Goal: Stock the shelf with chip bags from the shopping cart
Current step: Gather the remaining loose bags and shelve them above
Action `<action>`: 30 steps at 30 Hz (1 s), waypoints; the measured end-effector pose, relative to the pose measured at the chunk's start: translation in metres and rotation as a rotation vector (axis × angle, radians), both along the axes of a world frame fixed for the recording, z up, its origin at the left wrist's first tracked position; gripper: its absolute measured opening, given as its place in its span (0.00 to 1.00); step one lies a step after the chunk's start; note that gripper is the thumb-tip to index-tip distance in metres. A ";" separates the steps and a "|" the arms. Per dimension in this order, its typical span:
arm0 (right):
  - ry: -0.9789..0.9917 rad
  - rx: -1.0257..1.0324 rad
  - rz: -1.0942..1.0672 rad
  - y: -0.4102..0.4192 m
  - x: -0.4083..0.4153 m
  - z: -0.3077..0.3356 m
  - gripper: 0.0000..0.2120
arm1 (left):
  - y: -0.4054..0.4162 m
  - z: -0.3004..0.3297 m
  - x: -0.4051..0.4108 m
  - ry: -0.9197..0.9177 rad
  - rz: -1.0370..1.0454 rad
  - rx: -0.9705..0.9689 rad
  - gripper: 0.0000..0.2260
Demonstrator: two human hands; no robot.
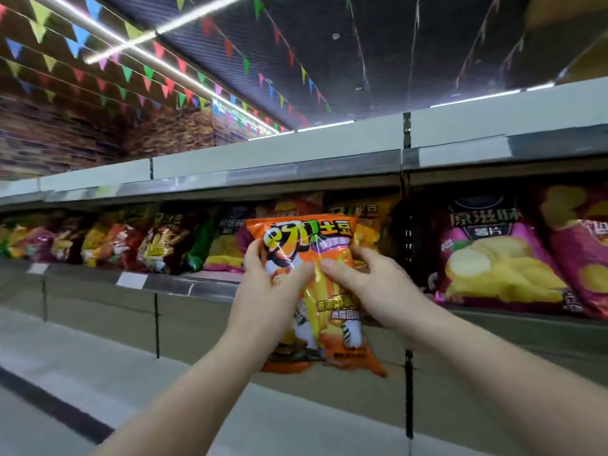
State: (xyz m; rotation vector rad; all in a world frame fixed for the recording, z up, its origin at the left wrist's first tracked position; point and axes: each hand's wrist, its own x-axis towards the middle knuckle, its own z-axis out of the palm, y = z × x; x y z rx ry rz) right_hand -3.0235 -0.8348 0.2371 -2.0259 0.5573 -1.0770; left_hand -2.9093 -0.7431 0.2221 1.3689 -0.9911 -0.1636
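My left hand (266,284) and right hand (368,278) both grip the orange chip bag (312,255), held upright before the shelf (184,284), thumbs pressed on its front.

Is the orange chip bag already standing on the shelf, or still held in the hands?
Still held: left hand and right hand grip the orange chip bag in front of the shelf.

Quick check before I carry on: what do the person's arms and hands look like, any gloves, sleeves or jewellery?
Both forearms are bare as far as the frame shows. No sleeves or cuffs appear. The left hand and right hand are ungloved, and no watch, ring or wristband is visible.
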 end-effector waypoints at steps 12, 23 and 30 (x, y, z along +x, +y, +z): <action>0.054 0.018 0.061 0.016 0.154 0.013 0.09 | 0.015 0.013 0.151 0.074 0.108 0.011 0.34; 0.135 0.029 0.076 -0.015 0.236 0.032 0.25 | -0.006 0.032 0.214 0.058 0.274 0.023 0.29; 0.161 -0.013 0.038 -0.036 0.260 0.049 0.21 | -0.032 0.049 0.239 0.020 0.241 -0.006 0.25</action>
